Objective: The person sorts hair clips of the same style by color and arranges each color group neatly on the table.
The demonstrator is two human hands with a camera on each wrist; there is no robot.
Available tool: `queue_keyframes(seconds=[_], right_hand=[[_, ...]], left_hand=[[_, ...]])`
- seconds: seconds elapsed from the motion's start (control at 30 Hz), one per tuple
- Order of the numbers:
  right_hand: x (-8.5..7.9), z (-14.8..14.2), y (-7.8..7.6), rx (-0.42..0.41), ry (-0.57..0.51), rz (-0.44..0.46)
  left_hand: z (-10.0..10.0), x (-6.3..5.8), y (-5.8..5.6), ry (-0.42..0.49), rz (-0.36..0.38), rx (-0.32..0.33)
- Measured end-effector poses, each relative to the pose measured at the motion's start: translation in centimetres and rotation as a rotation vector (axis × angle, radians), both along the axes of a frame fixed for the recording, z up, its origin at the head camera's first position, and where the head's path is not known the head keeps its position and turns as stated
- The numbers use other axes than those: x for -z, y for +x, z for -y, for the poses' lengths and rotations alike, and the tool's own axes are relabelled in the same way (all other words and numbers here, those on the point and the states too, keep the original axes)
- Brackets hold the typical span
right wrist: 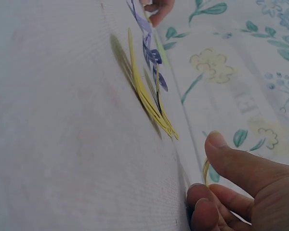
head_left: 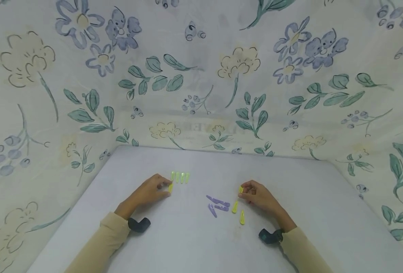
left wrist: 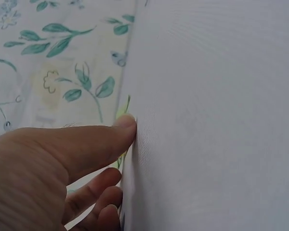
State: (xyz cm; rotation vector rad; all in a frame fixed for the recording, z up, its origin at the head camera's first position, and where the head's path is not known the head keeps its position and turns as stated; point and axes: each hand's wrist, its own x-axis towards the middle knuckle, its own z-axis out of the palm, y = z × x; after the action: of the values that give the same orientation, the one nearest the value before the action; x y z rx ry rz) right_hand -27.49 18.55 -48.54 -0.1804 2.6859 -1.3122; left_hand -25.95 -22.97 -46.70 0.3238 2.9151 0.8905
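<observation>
My left hand (head_left: 152,189) pinches a yellow snap hair clip (head_left: 170,188) between thumb and fingertips, low over the white table. Right beyond those fingertips stands a row of several light-green hair clips (head_left: 182,178), set side by side. My right hand (head_left: 258,194) holds another yellow hair clip (head_left: 241,190) between thumb and fingers; in the right wrist view only a thin edge of this clip (right wrist: 205,172) shows. Just in front of that hand lie two loose yellow clips, one nearer the purple ones (head_left: 235,207) and another closer to me (head_left: 242,217).
Several purple hair clips (head_left: 218,207) lie in a loose group between the hands, left of the loose yellow ones. The white table (head_left: 188,242) meets a flower-printed cloth (head_left: 201,94) at its back and sides. Each wrist wears a dark camera strap (head_left: 139,225).
</observation>
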Motion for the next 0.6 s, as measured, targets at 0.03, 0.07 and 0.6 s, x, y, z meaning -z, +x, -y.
queue_keyframes(seconds=[0.03,0.07,0.6], right_hand=[[0.0,0.0,0.0,0.001,0.002,-0.001],[0.0,0.0,0.0,0.000,0.004,-0.002],[-0.2,0.0,0.0,-0.020,-0.018,0.010]], left_hand=[[0.1,0.2,0.0,0.005,-0.007,0.006],[0.2,0.3,-0.1,0.013,-0.012,0.009],[0.7,1.6,-0.4,0.104,-0.024,-0.013]])
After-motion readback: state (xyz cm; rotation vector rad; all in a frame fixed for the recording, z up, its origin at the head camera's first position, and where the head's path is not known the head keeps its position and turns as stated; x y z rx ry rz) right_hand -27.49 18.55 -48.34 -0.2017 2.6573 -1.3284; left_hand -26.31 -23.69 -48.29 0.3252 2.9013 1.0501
